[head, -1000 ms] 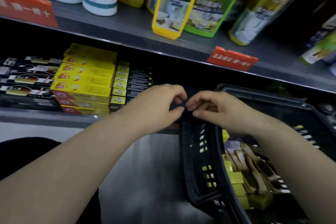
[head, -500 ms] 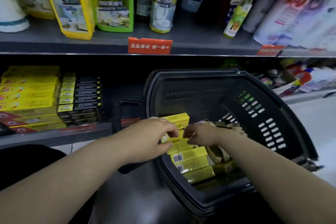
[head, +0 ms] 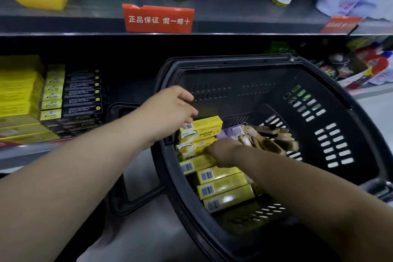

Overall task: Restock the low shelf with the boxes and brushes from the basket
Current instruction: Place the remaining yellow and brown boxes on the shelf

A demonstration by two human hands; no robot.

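1. A black plastic shopping basket (head: pixel 350 102) with slotted walls stands tilted in front of the grey metal low shelf (head: pixel 19 152). Its near end is cut off by the bottom of the view.
2. On the low shelf, at the left, a stack of flat yellow cartons (head: pixel 19 91) sits just beside a stack of black boxes with yellow ends (head: pixel 80 95). The shelf's depths are too dark to make out.
3. The left hand (head: pixel 170 110) reaches over the basket's left rim. Its fingers (head: pixel 189 112) touch the left end of the topmost yellow box (head: pixel 202 128); I cannot tell whether they grip it.
4. The right hand (head: pixel 225 151) is knuckles-up inside the basket, its fingers curled down out of sight. I cannot tell what they hold, if anything.
5. A row of yellow barcoded boxes (head: pixel 223 185) runs along the basket's left side, partly under the right forearm.
6. Tagged wooden brushes (head: pixel 270 142) lie heaped just right of the right hand, blurred.
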